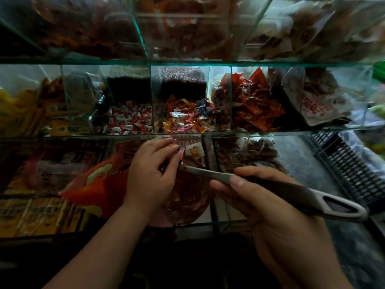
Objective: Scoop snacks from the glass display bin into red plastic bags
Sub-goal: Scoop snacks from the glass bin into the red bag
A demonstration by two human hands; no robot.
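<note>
My left hand (153, 172) pinches the rim of a red plastic bag (187, 197) and holds it over the lowest glass bin (210, 223). Brown snacks show through the thin bag. My right hand (268, 205) grips the grey and black handle of a metal scoop (291, 192), whose front end reaches under my left fingers at the bag's mouth. The scoop's bowl is hidden. A printed snack packet (190, 146) stands just behind my left fingers.
Glass shelves rise in three tiers. The middle tier holds wrapped candies (129, 119), mixed sweets (187, 117) and red packets (256, 107). An orange-red packet (93, 184) lies to the left of the bag. A black plastic crate (350, 170) sits at the right.
</note>
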